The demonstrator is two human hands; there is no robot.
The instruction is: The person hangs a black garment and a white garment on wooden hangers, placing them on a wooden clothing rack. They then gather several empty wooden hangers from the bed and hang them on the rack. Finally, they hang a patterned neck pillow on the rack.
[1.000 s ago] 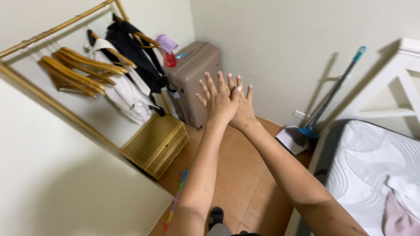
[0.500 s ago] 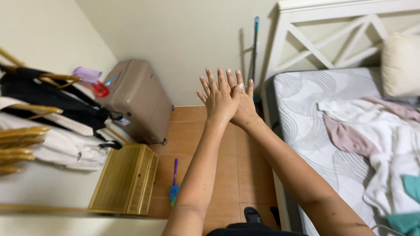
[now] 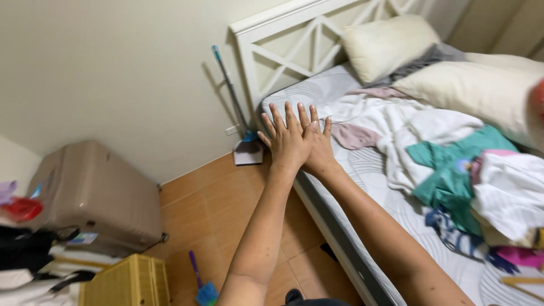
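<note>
Above the bed [image 3: 362, 170] edge, left hand [image 3: 288, 139] overlapping, half-hiding right hand [image 3: 318, 148], fingers spread

1. A white bed frame [image 3: 317, 34] stood against the wall, its mattress [image 3: 391, 198] running off to my right.
2. Two pillows [image 3: 391, 45] lay at the head of the bed, with a heap of clothes [image 3: 453, 164] spread below them.
3. A dustpan [image 3: 248, 152] leaned in the corner beside the bed.
4. A tan suitcase [image 3: 93, 195] sat on the tiled floor [image 3: 215, 204], next to a yellow wicker box [image 3: 133, 280].
</note>
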